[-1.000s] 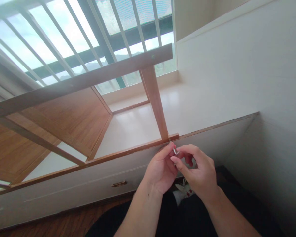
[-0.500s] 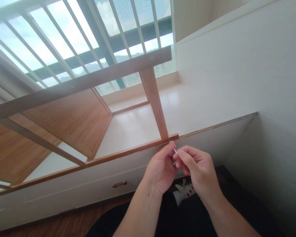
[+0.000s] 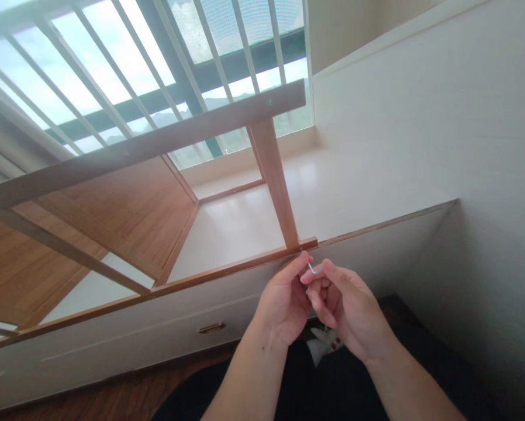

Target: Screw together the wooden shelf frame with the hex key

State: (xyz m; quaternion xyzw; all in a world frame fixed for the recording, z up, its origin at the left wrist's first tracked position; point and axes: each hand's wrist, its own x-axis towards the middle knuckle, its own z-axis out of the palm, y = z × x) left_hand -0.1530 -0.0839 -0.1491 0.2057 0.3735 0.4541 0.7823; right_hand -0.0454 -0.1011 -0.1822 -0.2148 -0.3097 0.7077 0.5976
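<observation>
A small silver hex key (image 3: 311, 268) sticks out from the underside of a wooden frame (image 3: 227, 269), right below where an upright wooden bar (image 3: 275, 181) meets the lower rail. My left hand (image 3: 286, 304) pinches the key's shaft from the left. My right hand (image 3: 350, 307) holds the key's bent end between thumb and fingers. Both hands touch each other just under the rail's right end.
The wooden frame leans over a white window-seat cabinet (image 3: 368, 245) with a brass drawer pull (image 3: 211, 328). A white wall (image 3: 464, 117) stands close on the right. A barred window (image 3: 166, 64) is behind. A sock foot (image 3: 326, 342) and dark trousers lie below.
My right hand has turned around the hex key, its fingers dropping lower and the key's bent end swinging to point right. The left hand and the frame stayed in place.
</observation>
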